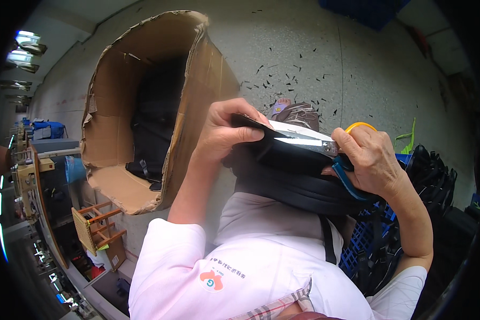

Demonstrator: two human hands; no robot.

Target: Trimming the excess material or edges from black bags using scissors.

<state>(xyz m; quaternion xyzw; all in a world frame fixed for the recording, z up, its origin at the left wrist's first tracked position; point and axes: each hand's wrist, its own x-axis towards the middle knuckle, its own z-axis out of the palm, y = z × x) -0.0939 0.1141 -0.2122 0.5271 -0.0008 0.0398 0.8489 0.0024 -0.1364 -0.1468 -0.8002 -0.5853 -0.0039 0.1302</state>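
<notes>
Across my lap lies a black fabric piece (298, 178), thick and folded, perhaps part of a bag. My left hand (229, 128) pinches its upper edge between thumb and fingers. In my right hand (369, 157) is a pair of scissors (309, 142) with a yellow and a teal handle loop. The blades point left along the fabric's edge, towards my left fingertips, and appear parted. A strip of white material shows beside the upper blade. Whether the blades have fabric between them I cannot tell.
A large open cardboard box (178, 138) with black fabric items inside stands at my left. Blue plastic crates (360, 245) heaped with black straps (432, 176) are at my right. Small black scraps (290, 80) litter the floor ahead. A wooden stool (98, 226) stands further left.
</notes>
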